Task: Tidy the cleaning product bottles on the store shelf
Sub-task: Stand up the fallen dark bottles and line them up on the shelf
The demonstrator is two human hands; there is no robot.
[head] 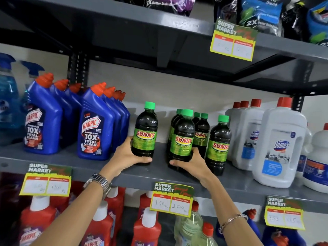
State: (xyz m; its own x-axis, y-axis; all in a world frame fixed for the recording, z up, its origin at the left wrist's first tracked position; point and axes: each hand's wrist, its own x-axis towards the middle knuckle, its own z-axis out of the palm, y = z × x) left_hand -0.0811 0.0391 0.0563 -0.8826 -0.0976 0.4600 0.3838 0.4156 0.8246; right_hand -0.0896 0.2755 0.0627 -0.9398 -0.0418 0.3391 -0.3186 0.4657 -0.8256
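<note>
Grey metal store shelf [159, 172], painted smooth, carrying plastic bottles from end to end. At left end: pale blue spray bottles [8, 96], then two files of angled-neck blue Harpic bottles [96, 132] with ribbed red caps, fronts squared to front edge, apparently done. Left hand [126, 154], steel watch on wrist, wrapped around base of one dark Sunny bottle [145, 133], standing alone near front edge, well apart from its group. Right hand [190, 161] closed around base of front Sunny bottle [182, 137] in a loose cluster [202, 132]; another Sunny bottle [219, 144] stands out of line beside it. Glossy round bodies, dark liquid, green screw caps, green paper labels. Toward right end: white moulded Domex jugs [280, 144] with red caps and handles, roughly filed. Judged about midway: Sunny bottles left to gather into straight files, labels forward.
</note>
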